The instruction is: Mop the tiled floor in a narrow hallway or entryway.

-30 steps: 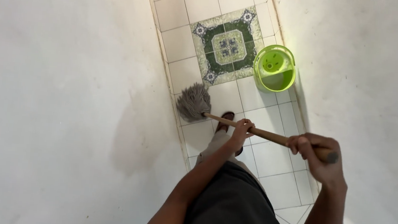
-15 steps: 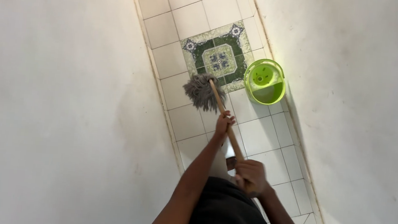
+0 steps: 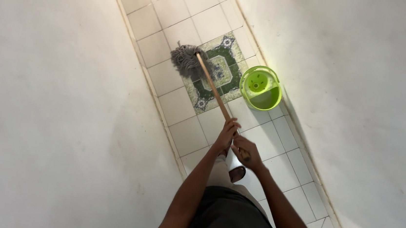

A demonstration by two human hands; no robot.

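Both my hands grip the wooden handle (image 3: pixel 211 87) of a mop. My left hand (image 3: pixel 226 135) holds it a little further down the shaft; my right hand (image 3: pixel 246 152) holds the near end, the two hands almost touching. The grey string mop head (image 3: pixel 185 60) rests on the floor at the left edge of a green patterned tile (image 3: pixel 216 76), well ahead of me. A lime green mop bucket (image 3: pixel 261 88) stands to the right of the handle, against the right wall.
The narrow corridor has a white tiled floor (image 3: pixel 179 107) between a white wall (image 3: pixel 47 105) on the left and another white wall (image 3: pixel 361 93) on the right. My foot in a dark sandal (image 3: pixel 237 173) stands just below my hands.
The mop head has been pushed forward from near my feet onto the patterned tile. My right hand has slid up the handle close to my left hand.
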